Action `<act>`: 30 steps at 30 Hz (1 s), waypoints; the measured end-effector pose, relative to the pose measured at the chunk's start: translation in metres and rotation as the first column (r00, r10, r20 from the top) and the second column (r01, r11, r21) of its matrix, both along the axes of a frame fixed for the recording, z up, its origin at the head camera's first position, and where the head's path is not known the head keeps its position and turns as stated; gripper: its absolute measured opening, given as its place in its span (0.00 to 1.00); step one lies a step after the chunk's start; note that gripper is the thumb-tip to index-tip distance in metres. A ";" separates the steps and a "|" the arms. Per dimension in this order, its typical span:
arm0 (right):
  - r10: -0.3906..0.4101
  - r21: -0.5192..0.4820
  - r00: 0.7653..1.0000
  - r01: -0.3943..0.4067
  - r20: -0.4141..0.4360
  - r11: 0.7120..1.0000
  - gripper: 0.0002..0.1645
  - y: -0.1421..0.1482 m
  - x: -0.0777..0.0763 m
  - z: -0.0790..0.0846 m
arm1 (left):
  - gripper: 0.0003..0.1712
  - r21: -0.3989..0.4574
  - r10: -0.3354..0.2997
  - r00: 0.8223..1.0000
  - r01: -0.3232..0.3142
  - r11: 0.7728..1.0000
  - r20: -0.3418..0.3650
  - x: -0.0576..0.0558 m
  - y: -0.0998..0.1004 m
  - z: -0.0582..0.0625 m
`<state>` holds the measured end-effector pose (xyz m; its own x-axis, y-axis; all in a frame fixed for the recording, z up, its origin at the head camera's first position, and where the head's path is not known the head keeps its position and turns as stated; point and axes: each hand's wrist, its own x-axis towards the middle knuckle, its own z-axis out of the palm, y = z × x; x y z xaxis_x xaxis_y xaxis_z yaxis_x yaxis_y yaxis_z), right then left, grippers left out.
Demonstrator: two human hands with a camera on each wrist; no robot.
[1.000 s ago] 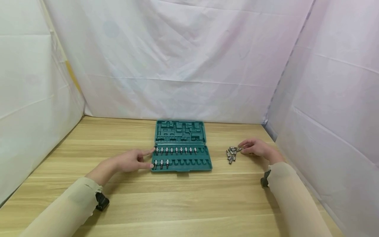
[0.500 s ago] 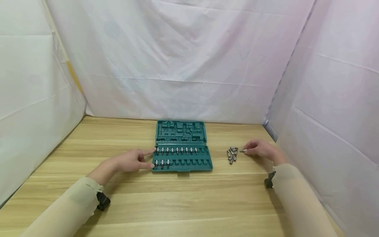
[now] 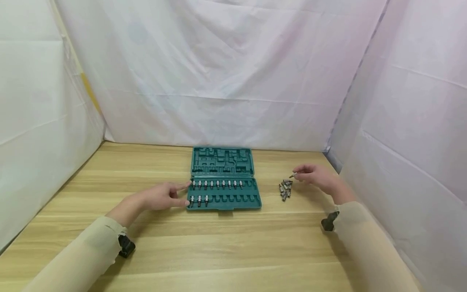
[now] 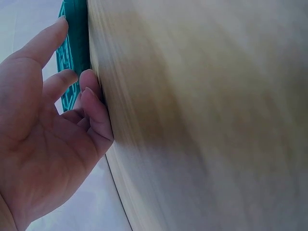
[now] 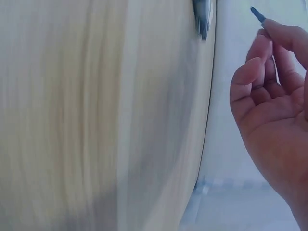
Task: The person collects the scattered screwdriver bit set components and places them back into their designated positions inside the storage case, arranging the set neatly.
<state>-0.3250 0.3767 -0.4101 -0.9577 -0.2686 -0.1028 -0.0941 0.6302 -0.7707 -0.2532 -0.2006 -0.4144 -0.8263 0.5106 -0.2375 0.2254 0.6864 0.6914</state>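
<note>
An open green socket case [image 3: 224, 205] lies on the table, its lid laid back. Bit sockets [image 3: 217, 185] fill most of the upper row, and three more sit at the left of the lower row. My left hand [image 3: 160, 196] touches the case's left edge with thumb and index finger extended; in the left wrist view its other fingers are bent. Above the table, my right hand [image 3: 316, 177] pinches one bit socket [image 3: 293, 175], its dark tip [image 5: 257, 14] sticking out in the right wrist view. A small pile of bit sockets [image 3: 285, 190] lies just left of that hand.
The wooden table [image 3: 226, 251] carries the case and the pile. White cloth [image 3: 219, 73] hangs behind it, with more cloth along both sides. Dark wrist devices [image 3: 126, 245] show at the sleeve cuffs.
My right hand drew a bit socket from the pile to the right, then lifted it and came slightly back left. The left hand stays at the case edge.
</note>
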 end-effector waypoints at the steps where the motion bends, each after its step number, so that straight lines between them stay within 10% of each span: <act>1: 0.004 -0.006 1.000 -0.004 -0.004 1.000 0.29 -0.006 0.000 0.000 | 0.50 0.002 0.000 1.000 0.000 1.000 0.001 0.000 0.000 -0.001; 12: 0.114 -0.155 0.993 -0.108 0.033 0.982 0.18 -0.071 0.002 -0.001 | 0.49 0.007 0.004 1.000 -0.004 1.000 0.002 0.000 0.000 -0.003; 30: 0.149 -0.352 0.988 -0.126 0.041 0.928 0.26 -0.116 0.000 -0.006 | 0.49 0.001 -0.002 1.000 0.002 1.000 0.002 0.000 0.001 0.001</act>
